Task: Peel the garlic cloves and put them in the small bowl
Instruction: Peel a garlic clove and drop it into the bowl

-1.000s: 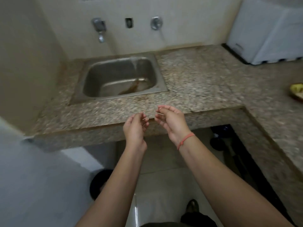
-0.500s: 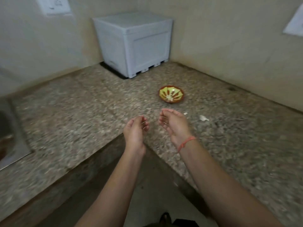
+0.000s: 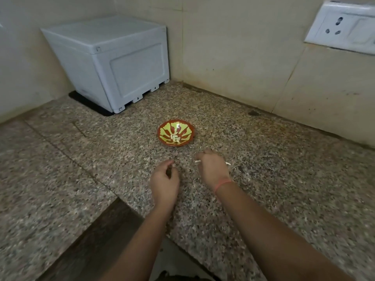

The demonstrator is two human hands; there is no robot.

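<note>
The small bowl [image 3: 162, 129], red-brown with a yellow pattern, stands on the speckled counter and holds several peeled garlic cloves [image 3: 175, 138]. My right hand [image 3: 212, 169], with a red thread at the wrist, hovers low just in front of the bowl, fingers curled down. A white bit of garlic [image 3: 197, 161] pokes out at its fingertips, and another white piece [image 3: 228, 163] shows past its right side. The hand hides whether it pinches either one. My left hand [image 3: 165, 179] is beside it with loosely curled fingers, and nothing shows in it.
A white plastic box [image 3: 113, 61] stands in the back corner on a black mat. A wall socket [image 3: 343, 27] is at the upper right. The counter [image 3: 81, 159] wraps round an inner corner, with its dark edge [image 3: 91, 240] at the lower left.
The view has swung from the sink to the corner counter with the bowl. Both hands turned from raised palms to backs up and dropped low over the counter near the bowl.
</note>
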